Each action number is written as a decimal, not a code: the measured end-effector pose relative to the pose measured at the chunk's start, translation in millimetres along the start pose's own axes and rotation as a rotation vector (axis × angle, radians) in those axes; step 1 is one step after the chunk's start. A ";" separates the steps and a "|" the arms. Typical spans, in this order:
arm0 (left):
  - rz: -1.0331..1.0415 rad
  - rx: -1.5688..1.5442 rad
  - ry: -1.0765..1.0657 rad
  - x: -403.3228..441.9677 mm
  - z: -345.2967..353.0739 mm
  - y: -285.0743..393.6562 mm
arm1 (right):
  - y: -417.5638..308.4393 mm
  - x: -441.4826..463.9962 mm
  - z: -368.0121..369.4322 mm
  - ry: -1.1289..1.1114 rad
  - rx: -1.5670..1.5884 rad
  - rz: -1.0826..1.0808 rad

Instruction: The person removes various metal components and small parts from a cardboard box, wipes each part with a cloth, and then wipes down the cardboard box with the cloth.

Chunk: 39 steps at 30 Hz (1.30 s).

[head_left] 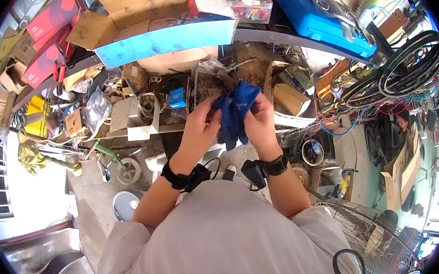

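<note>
A blue fabric glove is held up in front of my chest, with finger-like ends hanging down. My left hand pinches its left side, thumb and fingers closed on the cloth. On the opposite side, my right hand grips the fabric near the top right edge. Black straps with small boxes sit on both wrists. Behind the glove is a cluttered lower shelf with an open carton of dusty parts.
Above the shelf, a bench carries a blue-sided cardboard box and a blue tool case. Coiled black cables hang at right. A wire fan guard stands low right, a grey round container low left.
</note>
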<state>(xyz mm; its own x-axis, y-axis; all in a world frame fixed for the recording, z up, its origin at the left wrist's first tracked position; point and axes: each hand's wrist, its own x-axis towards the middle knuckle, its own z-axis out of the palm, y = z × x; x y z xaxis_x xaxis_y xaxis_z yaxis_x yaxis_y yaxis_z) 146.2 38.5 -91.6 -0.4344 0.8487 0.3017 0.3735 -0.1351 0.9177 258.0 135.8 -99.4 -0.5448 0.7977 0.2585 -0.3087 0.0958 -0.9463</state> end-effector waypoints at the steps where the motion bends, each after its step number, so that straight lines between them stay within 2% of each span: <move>1: 0.013 0.074 0.053 -1.6 1.5 -1.6 | -1.4 -1.8 2.1 -0.032 0.021 -0.031; 4: 0.151 0.130 0.176 -1.1 2.7 5.0 | -13.7 -3.3 4.4 -0.083 0.017 -0.072; 11: -0.049 0.182 0.022 -3.6 7.3 6.2 | -19.0 2.1 -12.8 -0.174 -0.371 -0.039; 13: -0.156 0.124 -0.044 -1.2 5.9 13.1 | -8.2 2.7 -14.0 -0.154 -0.333 -0.016; 16: -0.018 0.103 0.003 1.0 3.9 9.7 | -13.5 5.7 -11.1 -0.146 -0.243 -0.048; 19: 0.246 0.108 0.133 1.4 3.4 9.5 | -25.7 4.7 -9.1 -0.185 -0.220 -0.022; 24: 0.041 0.161 -0.140 6.5 -12.5 11.0 | -19.3 0.8 -15.2 -0.128 -0.064 0.047; 27: 0.288 0.227 -0.001 19.4 -12.9 9.7 | -15.8 0.1 -18.6 0.044 0.094 -0.010; 28: 0.263 0.199 0.015 20.5 -17.5 22.4 | -14.9 -0.8 -23.6 0.041 0.113 -0.035; 29: 0.362 0.263 0.089 22.7 -19.6 30.6 | -18.4 -2.6 -24.9 0.059 0.138 -0.043; 31: 0.470 0.341 0.075 29.8 -19.3 47.3 | -19.2 -5.6 -25.6 0.096 0.075 -0.070; 33: 0.421 0.288 -0.051 33.6 -10.2 53.2 | -21.2 -9.7 -25.7 0.095 0.029 -0.048; 37: 0.320 0.249 -0.066 42.9 6.2 59.6 | -36.4 -14.4 -31.4 0.158 0.109 -0.015; 39: 0.409 0.268 -0.057 48.6 14.5 66.8 | -40.5 -18.0 -40.3 0.185 0.141 0.002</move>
<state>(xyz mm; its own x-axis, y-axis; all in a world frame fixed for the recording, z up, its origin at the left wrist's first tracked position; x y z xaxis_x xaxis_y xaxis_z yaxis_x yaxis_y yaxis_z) 161.9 78.2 -19.4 -0.1656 0.7811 0.6021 0.7053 -0.3329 0.6259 311.8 141.6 -73.5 -0.3974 0.8947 0.2040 -0.4209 0.0198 -0.9069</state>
